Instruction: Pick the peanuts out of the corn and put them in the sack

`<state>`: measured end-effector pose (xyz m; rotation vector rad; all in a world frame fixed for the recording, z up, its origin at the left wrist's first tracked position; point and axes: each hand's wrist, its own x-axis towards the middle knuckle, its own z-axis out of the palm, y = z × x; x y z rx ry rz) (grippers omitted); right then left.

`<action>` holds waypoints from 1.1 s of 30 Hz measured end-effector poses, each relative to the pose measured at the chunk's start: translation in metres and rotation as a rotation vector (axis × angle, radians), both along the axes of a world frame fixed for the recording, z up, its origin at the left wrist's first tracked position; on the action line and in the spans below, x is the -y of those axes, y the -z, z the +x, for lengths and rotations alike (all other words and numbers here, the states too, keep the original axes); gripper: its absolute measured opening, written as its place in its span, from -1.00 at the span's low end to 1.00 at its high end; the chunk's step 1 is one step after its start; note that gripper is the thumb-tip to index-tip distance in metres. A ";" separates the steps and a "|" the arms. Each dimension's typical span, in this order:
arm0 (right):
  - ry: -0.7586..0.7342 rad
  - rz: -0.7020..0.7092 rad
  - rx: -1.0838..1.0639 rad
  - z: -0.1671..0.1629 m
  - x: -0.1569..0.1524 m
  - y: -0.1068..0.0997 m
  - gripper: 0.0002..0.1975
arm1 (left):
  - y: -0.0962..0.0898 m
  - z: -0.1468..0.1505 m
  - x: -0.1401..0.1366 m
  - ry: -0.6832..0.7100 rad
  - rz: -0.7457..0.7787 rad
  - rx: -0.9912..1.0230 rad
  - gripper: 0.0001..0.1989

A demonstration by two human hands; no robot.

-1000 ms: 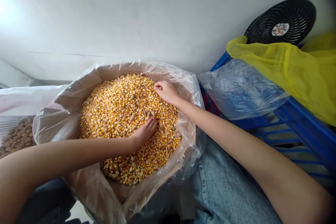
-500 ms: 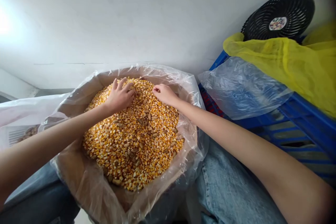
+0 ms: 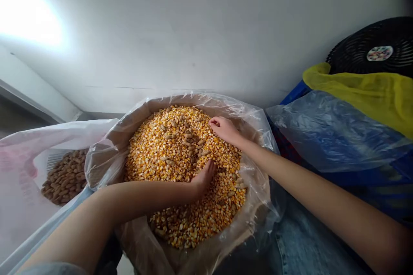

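Note:
A sack (image 3: 263, 180) lined with clear plastic stands between my knees, filled with yellow corn kernels (image 3: 155, 150). Several peanuts in their shells (image 3: 169, 162) lie scattered over the corn. My left hand (image 3: 204, 178) is pushed into the kernels near the middle, turned on its edge with its visible fingers stretched; its lower part is buried. Over the right side of the heap, my right hand (image 3: 225, 129) has its fingers curled and thumb against them. What it holds, if anything, is hidden.
On the left, a white and pink bag (image 3: 19, 172) has a pile of unshelled peanuts (image 3: 69, 176) inside. To the right stands a blue plastic crate (image 3: 387, 189) with clear plastic (image 3: 335, 133), yellow netting (image 3: 371, 94) and a black fan (image 3: 361, 47). A pale wall rises behind.
My left hand has moved from the far left of the corn toward me and rightward, into the middle. The right hand stays curled over the heap. The view has shifted left.

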<state>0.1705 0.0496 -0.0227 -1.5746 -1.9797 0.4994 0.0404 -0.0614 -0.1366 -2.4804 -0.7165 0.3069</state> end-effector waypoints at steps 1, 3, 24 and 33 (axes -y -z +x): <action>0.004 -0.002 -0.003 0.001 0.000 -0.001 -0.83 | 0.002 -0.001 -0.008 -0.026 -0.030 0.044 -0.46; 0.000 0.002 -0.003 0.002 0.000 -0.002 -0.83 | 0.007 -0.002 -0.021 -0.063 -0.078 0.144 -0.44; -0.019 -0.003 0.052 0.001 -0.003 -0.001 -0.81 | -0.112 -0.082 -0.105 0.024 -0.181 0.111 -0.55; -0.034 0.000 0.032 -0.003 -0.005 0.006 -0.81 | -0.144 -0.123 -0.135 0.150 -0.421 0.417 -0.62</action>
